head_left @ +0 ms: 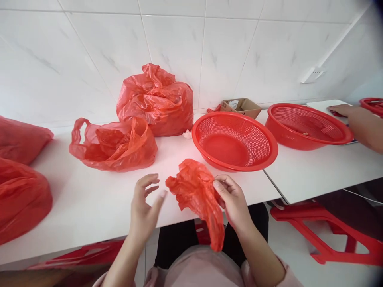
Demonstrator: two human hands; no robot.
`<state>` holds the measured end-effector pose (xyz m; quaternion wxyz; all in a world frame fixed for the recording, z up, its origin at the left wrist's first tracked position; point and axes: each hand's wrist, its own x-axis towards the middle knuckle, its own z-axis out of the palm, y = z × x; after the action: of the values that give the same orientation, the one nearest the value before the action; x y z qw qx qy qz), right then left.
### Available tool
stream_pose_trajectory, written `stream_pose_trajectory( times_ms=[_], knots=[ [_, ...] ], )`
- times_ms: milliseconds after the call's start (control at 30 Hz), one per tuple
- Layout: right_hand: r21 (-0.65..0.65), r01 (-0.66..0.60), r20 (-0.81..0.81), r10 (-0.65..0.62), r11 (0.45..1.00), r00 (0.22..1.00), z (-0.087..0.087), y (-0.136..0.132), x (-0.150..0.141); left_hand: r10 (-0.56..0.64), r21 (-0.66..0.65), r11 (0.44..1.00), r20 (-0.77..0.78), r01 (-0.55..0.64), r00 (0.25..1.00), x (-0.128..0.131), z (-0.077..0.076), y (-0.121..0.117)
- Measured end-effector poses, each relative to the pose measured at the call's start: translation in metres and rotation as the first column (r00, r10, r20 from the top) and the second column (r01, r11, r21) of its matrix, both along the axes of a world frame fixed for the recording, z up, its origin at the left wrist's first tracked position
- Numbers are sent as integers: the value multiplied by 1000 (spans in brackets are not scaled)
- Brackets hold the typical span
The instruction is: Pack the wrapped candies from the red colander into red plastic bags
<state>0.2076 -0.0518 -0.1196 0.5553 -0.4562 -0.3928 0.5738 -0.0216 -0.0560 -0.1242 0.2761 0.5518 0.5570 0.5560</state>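
Observation:
A crumpled red plastic bag [197, 189] hangs over the table's front edge from my right hand [233, 199], whose thumb and fingers pinch its right side. To the left of that bag, my left hand [146, 207] is held up with its fingers curved and apart, touching nothing. Beyond my left hand sits an open red plastic bag [116, 155] with a handle loop and more red plastic inside. A red mesh colander [224, 147] stands just past my right hand, with nothing in it.
Against the tiled wall rests a full red bag [155, 107]; more red bags [20, 199] lie far left. A cardboard box [243, 107] and a second colander [308, 123] stand right, near another person's hand [342, 110]. A red stool [326, 227] is below the table.

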Motion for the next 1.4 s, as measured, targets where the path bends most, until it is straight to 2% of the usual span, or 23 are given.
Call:
stream_pose_trajectory(
  times_ms=[67,133,167,233,367,467,533,600,667,700,733,800,833,900,967,1033,1100,1167,1200,1233,1300,1333,1400],
  knots=[
    [28,-98,72,96,995,993,1,-4,-7,-165,61,982,-190,179,968,17,8,-7],
    [57,-176,92,171,983,981,3,-8,-13,-287,-31,957,-234,288,929,28,6,-6],
    [69,-189,88,182,980,979,4,-9,-14,-303,-85,953,-219,291,927,29,3,-3],
    [78,-146,55,142,986,988,7,-10,-8,-229,-172,964,-142,204,963,19,-7,6],
    [38,64,-77,-61,997,995,11,-6,20,80,-310,947,-24,-83,997,-31,-24,24],
    [21,148,-135,-144,989,980,10,-4,34,110,-385,919,32,-89,993,-63,-26,28],
    [18,152,-144,-148,988,978,8,-4,36,75,-403,914,46,-50,996,-67,-19,23],
    [22,136,-125,-132,990,983,6,-5,33,122,-308,943,-22,-123,992,-54,-4,12],
    [37,89,-86,-86,995,993,6,-6,28,221,-53,972,-132,-230,966,-31,15,-3],
    [49,55,-62,-52,997,997,6,-6,26,238,106,969,-176,-222,955,-19,23,-10],
    [64,17,-39,-14,998,999,6,-6,24,174,198,972,-244,-127,954,-6,29,-14],
    [93,-60,14,59,994,998,7,-7,22,37,238,968,-456,82,889,13,33,-17],
    [106,-90,48,85,990,995,8,-7,22,-9,201,969,-549,142,836,18,31,-14],
    [132,-131,141,112,983,984,8,-9,22,-87,61,983,-670,171,737,19,23,-6],
    [160,-143,267,96,977,959,7,-13,25,-235,-143,971,-681,189,693,12,14,2],
    [195,-124,386,40,973,921,5,-14,35,-425,-333,902,-572,275,701,1,12,6],
    [232,-65,481,-57,970,875,3,-8,57,-495,-374,860,-440,348,750,-10,16,7],
    [294,70,577,-235,953,782,5,9,95,-395,-267,914,-409,306,823,-21,21,10],
    [339,162,631,-352,927,691,8,22,120,-296,-178,954,-429,241,854,-26,23,13],
    [401,263,694,-479,877,538,12,38,148,-194,-86,981,-450,174,872,-30,24,17],
    [529,367,799,-595,765,89,22,72,207,-69,44,994,-463,100,884,-35,24,29],
    [543,381,808,-589,748,3,28,89,235,-59,70,992,-449,101,891,-35,24,36],
    [527,387,837,-541,757,-81,36,118,281,-142,49,984,-370,171,918,-31,23,51]
  ],
)
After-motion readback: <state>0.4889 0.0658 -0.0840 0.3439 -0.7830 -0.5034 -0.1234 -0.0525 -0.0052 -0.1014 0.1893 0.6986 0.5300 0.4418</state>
